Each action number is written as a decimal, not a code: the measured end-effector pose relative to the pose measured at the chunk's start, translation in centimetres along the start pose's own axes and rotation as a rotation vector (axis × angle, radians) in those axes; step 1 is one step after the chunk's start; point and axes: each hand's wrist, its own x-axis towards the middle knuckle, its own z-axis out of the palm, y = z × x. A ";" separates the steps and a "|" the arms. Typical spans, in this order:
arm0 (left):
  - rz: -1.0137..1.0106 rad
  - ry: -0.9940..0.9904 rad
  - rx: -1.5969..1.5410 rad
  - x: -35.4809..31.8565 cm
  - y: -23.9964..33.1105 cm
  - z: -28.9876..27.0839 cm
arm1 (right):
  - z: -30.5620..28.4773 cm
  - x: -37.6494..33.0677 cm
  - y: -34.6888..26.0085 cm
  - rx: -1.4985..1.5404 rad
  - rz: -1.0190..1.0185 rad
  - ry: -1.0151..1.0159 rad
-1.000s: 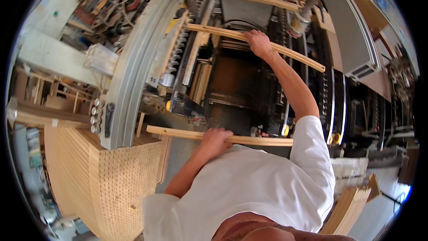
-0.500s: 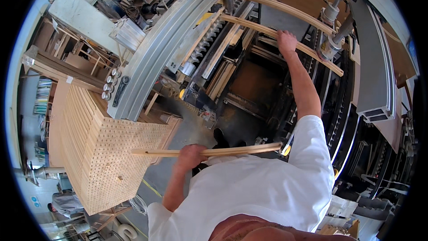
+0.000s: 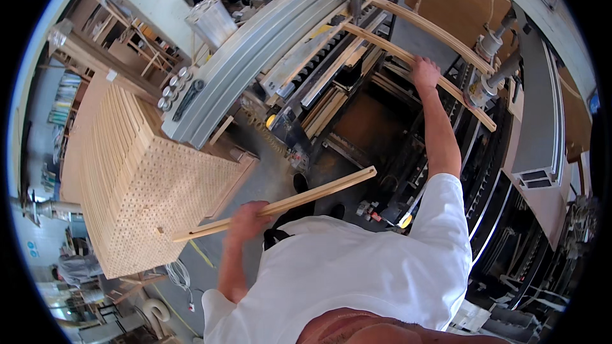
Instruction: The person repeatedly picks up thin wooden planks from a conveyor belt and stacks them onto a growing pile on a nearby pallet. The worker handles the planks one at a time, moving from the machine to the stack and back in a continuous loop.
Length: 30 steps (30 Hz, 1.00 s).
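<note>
My left hand (image 3: 247,220) is closed round a long, slim wooden strip (image 3: 322,192) in front of my waist. The strip slants, its right end farther from me than its left, and a groove shows near its left end. With the arm stretched forward, my right hand (image 3: 425,75) has its fingers curled over a wooden rail (image 3: 386,46) that lies across the machine. A second rail (image 3: 437,27) runs roughly parallel beyond it. The fingertips of my right hand are partly hidden.
To my left stands a large stack of wooden strips (image 3: 172,191), end faces toward me. A grey metal beam (image 3: 255,44) arches over the machine's left side. Upright cylinders (image 3: 479,94) stand at the right ends of the rails. Another person (image 3: 80,264) is far off at lower left.
The strip in my left hand has tilted, its right end swinging away from me and its left end dropping nearer. My right hand stays on the rail. The whole view has shifted slightly.
</note>
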 end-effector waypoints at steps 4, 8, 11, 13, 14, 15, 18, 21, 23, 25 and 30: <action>-0.122 0.030 -0.151 -4.3 -0.6 -3.5 | 0.2 0.1 -0.3 -0.053 -0.001 -0.006; -0.299 0.116 -0.305 -9.9 -1.5 -8.5 | 0.1 1.0 -1.1 -0.158 0.069 -0.083; -0.355 0.325 -0.552 -15.4 -4.7 -11.4 | -2.4 0.5 -3.5 -0.188 0.060 -0.082; -0.383 0.446 -0.615 -18.7 -6.7 -14.5 | -2.3 0.6 -2.5 -0.048 -0.019 0.145; -0.434 0.495 -0.579 -20.5 -7.1 -16.2 | -2.4 0.6 -3.8 -0.003 0.039 0.135; -0.390 0.587 -0.625 -22.5 -8.4 -17.5 | -3.1 0.1 -5.8 0.117 0.016 0.206; -0.319 0.819 -0.538 -28.0 -14.4 -21.6 | -8.5 -3.9 -14.7 0.466 0.018 0.183; -0.450 0.987 -0.329 -30.0 -20.0 -27.8 | -12.1 -8.9 -21.3 0.766 0.007 0.127; -0.521 1.050 -0.229 -31.3 -25.4 -32.6 | -12.9 -13.1 -25.9 0.943 -0.054 0.158; -0.568 1.111 -0.198 -32.1 -32.7 -36.3 | -11.3 -17.6 -29.4 1.051 -0.102 0.111; -0.810 1.113 0.171 -32.5 -51.2 -43.7 | -9.9 -29.9 -37.3 1.041 -0.086 -0.194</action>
